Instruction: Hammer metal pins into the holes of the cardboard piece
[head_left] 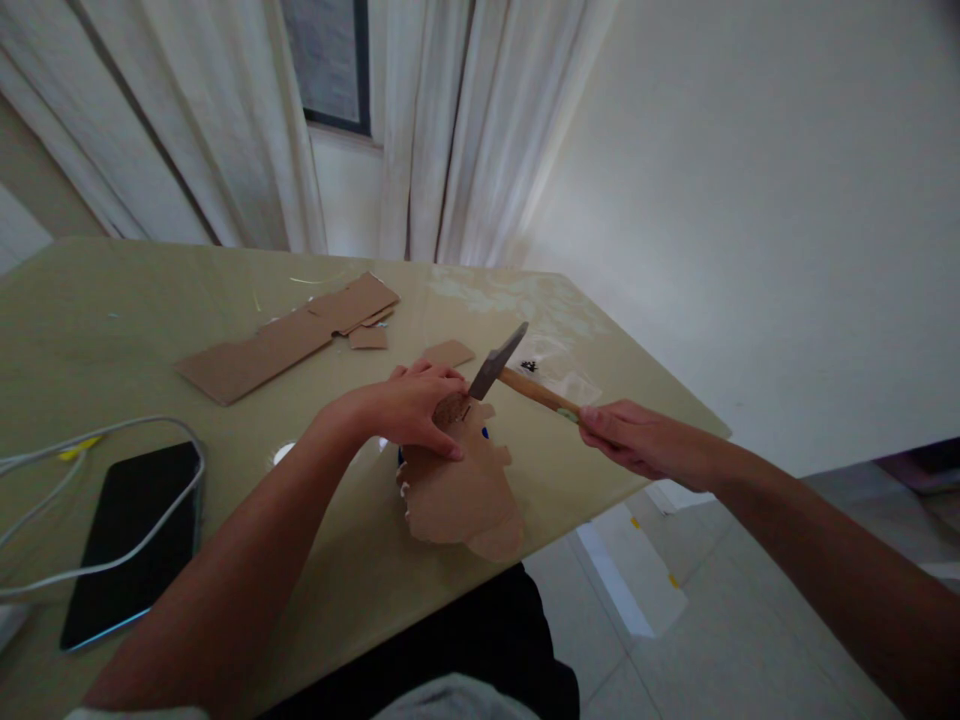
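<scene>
My right hand (626,440) is closed round the wooden handle of a hammer (536,390). The hammer's metal head is down at the upper edge of a cut cardboard shape (465,500), close to my left fingertips. My left hand (424,405) grips this cardboard, its thumb lying on the face and its fingers curled at the far edge. Whether those fingertips also pinch something small cannot be made out. Bits of blue show at the cardboard's side, and its left edge is ragged.
Long cardboard strips (292,340) and a small offcut (450,353) lie farther back on the table (247,290). A clear plastic bag (562,370) with small dark pieces is beyond the hammer. At the left, a white cable (150,530) crosses a black tablet (131,540).
</scene>
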